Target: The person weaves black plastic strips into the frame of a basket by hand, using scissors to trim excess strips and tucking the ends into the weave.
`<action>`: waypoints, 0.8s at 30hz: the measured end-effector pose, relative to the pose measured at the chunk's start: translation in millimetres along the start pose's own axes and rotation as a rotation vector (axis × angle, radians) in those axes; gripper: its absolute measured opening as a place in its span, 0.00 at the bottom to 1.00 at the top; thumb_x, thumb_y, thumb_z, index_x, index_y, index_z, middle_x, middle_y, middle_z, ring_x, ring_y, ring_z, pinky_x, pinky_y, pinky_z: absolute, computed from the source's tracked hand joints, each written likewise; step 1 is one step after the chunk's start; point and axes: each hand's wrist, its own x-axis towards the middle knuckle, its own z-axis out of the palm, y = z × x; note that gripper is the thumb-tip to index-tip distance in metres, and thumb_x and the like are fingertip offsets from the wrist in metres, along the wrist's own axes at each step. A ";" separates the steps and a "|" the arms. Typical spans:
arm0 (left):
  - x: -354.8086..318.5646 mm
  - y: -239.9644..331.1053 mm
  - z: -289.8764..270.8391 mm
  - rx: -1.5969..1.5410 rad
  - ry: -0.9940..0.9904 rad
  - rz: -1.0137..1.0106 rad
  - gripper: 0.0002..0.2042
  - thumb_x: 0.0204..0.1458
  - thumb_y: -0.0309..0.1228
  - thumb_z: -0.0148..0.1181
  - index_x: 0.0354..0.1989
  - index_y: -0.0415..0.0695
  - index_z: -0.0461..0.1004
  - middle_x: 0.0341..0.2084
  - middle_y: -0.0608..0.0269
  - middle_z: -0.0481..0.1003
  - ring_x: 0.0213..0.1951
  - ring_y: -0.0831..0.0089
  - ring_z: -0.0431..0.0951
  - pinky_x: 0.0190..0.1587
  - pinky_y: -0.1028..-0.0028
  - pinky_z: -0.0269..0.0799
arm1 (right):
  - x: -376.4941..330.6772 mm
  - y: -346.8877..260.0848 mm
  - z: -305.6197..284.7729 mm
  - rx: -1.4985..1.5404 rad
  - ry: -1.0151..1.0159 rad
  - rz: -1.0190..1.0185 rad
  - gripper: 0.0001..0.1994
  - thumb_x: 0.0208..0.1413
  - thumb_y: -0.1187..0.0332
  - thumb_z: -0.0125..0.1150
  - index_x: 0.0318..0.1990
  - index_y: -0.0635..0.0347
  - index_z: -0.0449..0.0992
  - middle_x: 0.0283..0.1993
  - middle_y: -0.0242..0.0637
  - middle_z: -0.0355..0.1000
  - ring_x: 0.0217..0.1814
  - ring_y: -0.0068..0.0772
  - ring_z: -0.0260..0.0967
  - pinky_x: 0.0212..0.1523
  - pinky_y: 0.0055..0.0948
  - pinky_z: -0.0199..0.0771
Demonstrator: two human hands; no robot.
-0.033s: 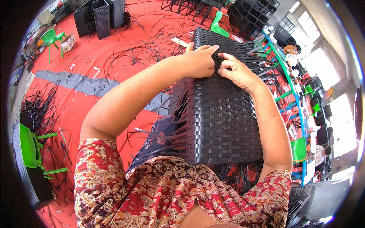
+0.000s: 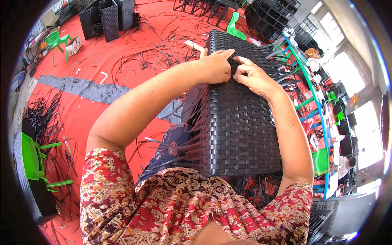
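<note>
A large black woven rattan piece (image 2: 237,122) lies across my lap and reaches away from me. My left hand (image 2: 214,65) presses on its far end, fingers curled and the index finger stretched along the weave. Right beside it, my right hand (image 2: 253,75) pinches a black strip at the same spot. Loose black strip ends (image 2: 281,61) fan out from the far right edge, and more stick out on the near left side (image 2: 175,147). My patterned red sleeves show at the bottom.
The red floor (image 2: 134,53) is strewn with black strips, with a heap (image 2: 45,114) at left. Green plastic chairs (image 2: 34,159) (image 2: 55,41) (image 2: 232,26) stand around. Finished black woven boxes (image 2: 110,18) stand far left. A blue and green framed table (image 2: 322,118) runs along the right.
</note>
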 end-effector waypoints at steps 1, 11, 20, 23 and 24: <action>5.8 -9.6 7.3 -0.126 -0.015 -0.014 0.08 0.46 0.37 0.55 0.27 0.49 0.79 0.60 0.53 0.58 0.63 0.55 0.53 0.58 0.55 0.53 | 1.1 1.9 1.2 0.024 0.008 0.008 0.08 0.53 0.67 0.57 0.25 0.60 0.71 0.66 0.45 0.51 0.63 0.36 0.54 0.60 0.31 0.53; 17.6 -18.4 15.2 -0.883 0.070 -0.136 0.07 0.37 0.29 0.62 0.22 0.37 0.78 0.32 0.56 0.77 0.54 0.65 0.65 0.52 0.70 0.60 | -3.3 5.9 19.5 0.112 0.359 -0.003 0.06 0.50 0.67 0.60 0.30 0.59 0.74 0.60 0.45 0.59 0.59 0.39 0.60 0.58 0.30 0.57; 2.3 -30.4 -15.9 -0.558 0.302 -0.125 0.07 0.38 0.30 0.61 0.22 0.38 0.77 0.45 0.51 0.73 0.42 0.64 0.74 0.44 0.70 0.67 | 3.4 -13.3 21.0 0.122 0.304 -0.155 0.10 0.55 0.64 0.55 0.39 0.60 0.76 0.53 0.45 0.66 0.59 0.38 0.61 0.58 0.32 0.58; -7.1 -24.6 -17.8 -0.658 0.277 -0.160 0.07 0.40 0.29 0.60 0.21 0.37 0.77 0.40 0.51 0.75 0.44 0.64 0.74 0.44 0.70 0.67 | 15.8 -17.4 11.0 0.141 0.153 -0.092 0.12 0.56 0.62 0.55 0.34 0.61 0.77 0.55 0.46 0.65 0.61 0.37 0.58 0.58 0.32 0.57; -10.7 -25.9 -15.0 -0.669 0.292 -0.147 0.07 0.41 0.29 0.59 0.21 0.37 0.76 0.39 0.51 0.75 0.44 0.65 0.74 0.44 0.70 0.67 | 20.0 -21.0 5.6 0.132 0.084 -0.080 0.12 0.56 0.61 0.55 0.32 0.62 0.77 0.56 0.47 0.64 0.62 0.37 0.57 0.58 0.32 0.57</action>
